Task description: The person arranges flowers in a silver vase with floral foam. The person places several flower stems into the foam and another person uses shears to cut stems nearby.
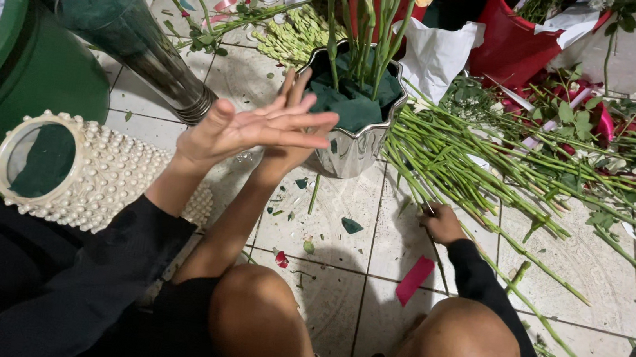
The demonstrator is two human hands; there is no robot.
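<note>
With left hand (248,128) spread flat, empty, at silver vase's (357,147) 9 o'clock, and right hand (443,223) closed on a green stem (484,245) at 4 o'clock: better lifted gently, clear of floor-strewn stem pile (445,168).

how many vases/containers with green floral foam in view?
3: the silver fluted vase at centre by the left hand, the tall glass vase upper left, and the white beaded vase lying at left. Clutter may hide others.

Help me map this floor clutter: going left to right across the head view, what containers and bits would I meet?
Beaded white vase → silver vase → pink card → red bucket
</note>
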